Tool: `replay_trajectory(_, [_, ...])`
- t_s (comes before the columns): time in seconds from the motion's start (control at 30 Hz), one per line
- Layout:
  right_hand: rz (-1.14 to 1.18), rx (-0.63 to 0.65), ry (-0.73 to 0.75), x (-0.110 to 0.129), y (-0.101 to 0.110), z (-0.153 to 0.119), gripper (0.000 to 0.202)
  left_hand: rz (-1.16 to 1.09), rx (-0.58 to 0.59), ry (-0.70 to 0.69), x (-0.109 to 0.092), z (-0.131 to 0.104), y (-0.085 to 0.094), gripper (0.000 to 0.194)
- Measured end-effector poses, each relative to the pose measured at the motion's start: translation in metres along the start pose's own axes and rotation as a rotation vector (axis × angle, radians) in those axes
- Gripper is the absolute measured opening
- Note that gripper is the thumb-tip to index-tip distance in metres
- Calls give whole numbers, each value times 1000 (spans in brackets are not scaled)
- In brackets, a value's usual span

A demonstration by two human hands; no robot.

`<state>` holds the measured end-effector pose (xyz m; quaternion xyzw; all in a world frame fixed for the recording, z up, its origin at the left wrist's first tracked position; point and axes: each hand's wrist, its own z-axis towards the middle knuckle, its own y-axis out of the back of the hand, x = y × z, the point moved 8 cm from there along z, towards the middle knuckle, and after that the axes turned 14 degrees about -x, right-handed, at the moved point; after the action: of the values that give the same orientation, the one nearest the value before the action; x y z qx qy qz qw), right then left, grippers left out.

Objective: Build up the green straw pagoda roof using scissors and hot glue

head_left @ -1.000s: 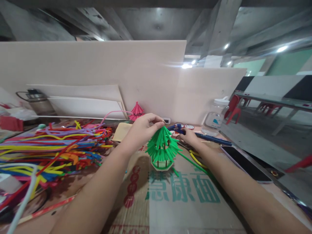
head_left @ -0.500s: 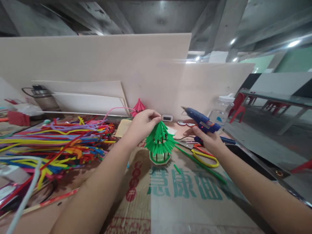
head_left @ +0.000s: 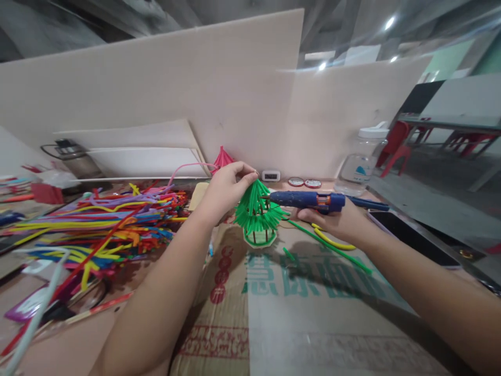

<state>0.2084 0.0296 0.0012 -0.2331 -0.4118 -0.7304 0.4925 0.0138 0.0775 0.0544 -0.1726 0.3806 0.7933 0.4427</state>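
Observation:
A green two-tiered pagoda model, its roofs made of pipe cleaners, stands upright on the flattened cardboard. The fingers of my left hand pinch its peak. My right hand is wrapped round a blue hot glue gun held level, with its nozzle at the right side of the upper roof; whether it touches I cannot tell. A long green pipe cleaner and a short green piece lie on the cardboard beside the model.
Many coloured pipe cleaners are heaped at the left. Behind the model are a pink pagoda roof, a small digital display and two round tins. A clear bottle and a phone are at the right.
My right hand has brought the glue gun down and left, from tilted above the table to level against the upper roof. My left hand keeps its pinch on the peak. The view has shifted slightly.

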Motion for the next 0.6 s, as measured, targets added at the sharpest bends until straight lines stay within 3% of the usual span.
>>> replay_trajectory(0.2, [-151, -65, 85, 3, 3, 4, 35, -30, 0, -5, -1, 0, -1, 19])
replay_trajectory(0.6, [-306, 3, 171, 14, -3, 5, 21, -19, 1, -22, -1, 0, -3, 21])
